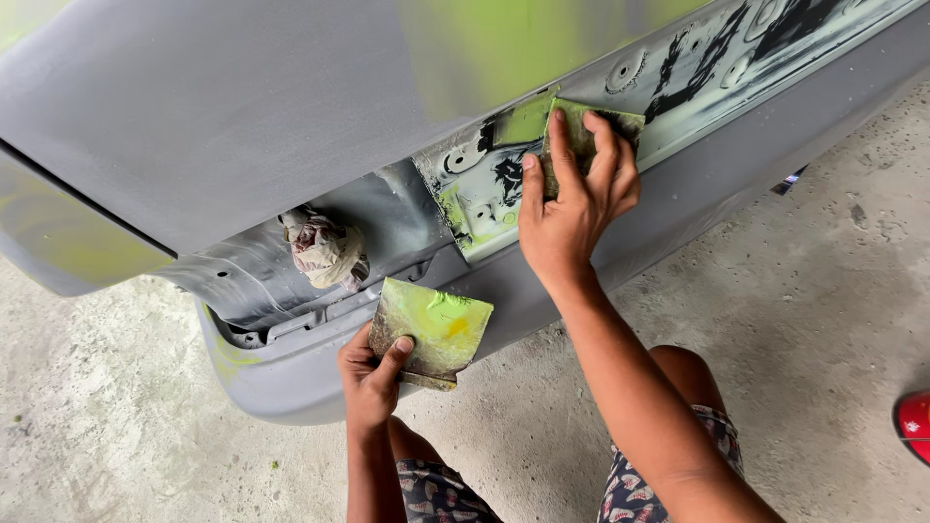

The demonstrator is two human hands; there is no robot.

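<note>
- The spreader [593,131], a thin flat blade smeared with yellow-green filler, lies flat against the grey car body panel [242,107], on the stepped strip where the primer is scraped and black marks show.
- The right hand [572,199] presses on this spreader with the fingers spread out over it; the thumb rests on the panel just beside the blade.
- The left hand [373,373] is closed around the lower corner of a mixing board [433,329], a flat square plate, with the thumb on top of it.
- This board is held in front of the grey bumper [291,378], tilted, and its face is covered with yellow-green filler and a small orange spot.
- A crumpled cloth [325,250] is stuffed in the open recess of the body, to the left of the board and above it.
- The person squats on a concrete floor [823,291]; the knees in patterned shorts [668,465] show below the arms.
- A red object [914,424] is cut by the right edge; I cannot tell what it is.
</note>
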